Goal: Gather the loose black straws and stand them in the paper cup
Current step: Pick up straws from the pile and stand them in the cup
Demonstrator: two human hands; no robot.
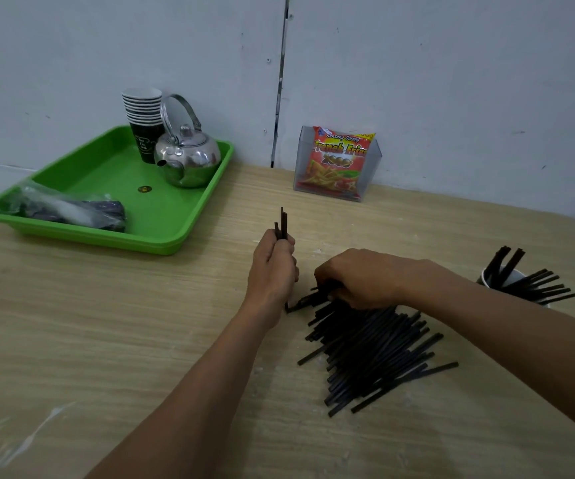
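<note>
A heap of loose black straws (372, 350) lies on the wooden table (106, 340) right of centre. My left hand (274, 267) grips a small upright bundle of black straws (282, 223), whose tips poke out above the fist. My right hand (358, 280) rests on the far end of the heap, its fingers curled round some straws there. At the right edge stands the paper cup (510, 277), partly hidden behind my right forearm, with several black straws leaning out of it.
A green tray (161, 233) at the back left holds a stack of paper cups (142, 122), a steel kettle (187, 157) and a plastic bag of dark items (68, 209). A clear holder with a snack packet (339, 164) stands against the wall.
</note>
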